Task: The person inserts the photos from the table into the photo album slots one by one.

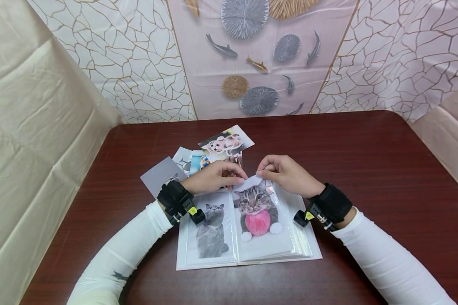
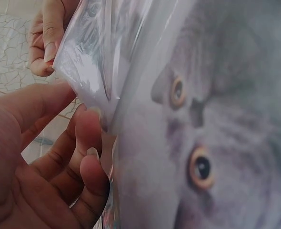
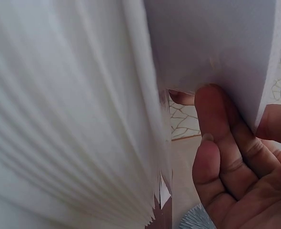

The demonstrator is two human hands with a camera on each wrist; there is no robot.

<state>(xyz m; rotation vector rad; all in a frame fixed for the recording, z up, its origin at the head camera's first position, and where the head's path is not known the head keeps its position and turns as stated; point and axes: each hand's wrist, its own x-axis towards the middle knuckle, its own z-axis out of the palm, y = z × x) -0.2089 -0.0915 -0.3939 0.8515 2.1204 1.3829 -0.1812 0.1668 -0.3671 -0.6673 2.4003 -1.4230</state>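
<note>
A photo album lies open on the table, with clear sleeves. A grey cat photo fills the left page; on the right page is a tabby cat photo with a pink round shape. My left hand pinches the upper left corner of the right page's clear sleeve between thumb and fingers. The upper right corner is pinched by my right hand. The right wrist view shows the pale back of that leaf at the right hand's fingertips. Whether the photo's own edge is gripped too, I cannot tell.
Beyond the album lie several loose prints: a kitten photo, a blue one and a grey one partly behind the left wrist. The dark wooden table meets a patterned cloth backdrop at its far edge.
</note>
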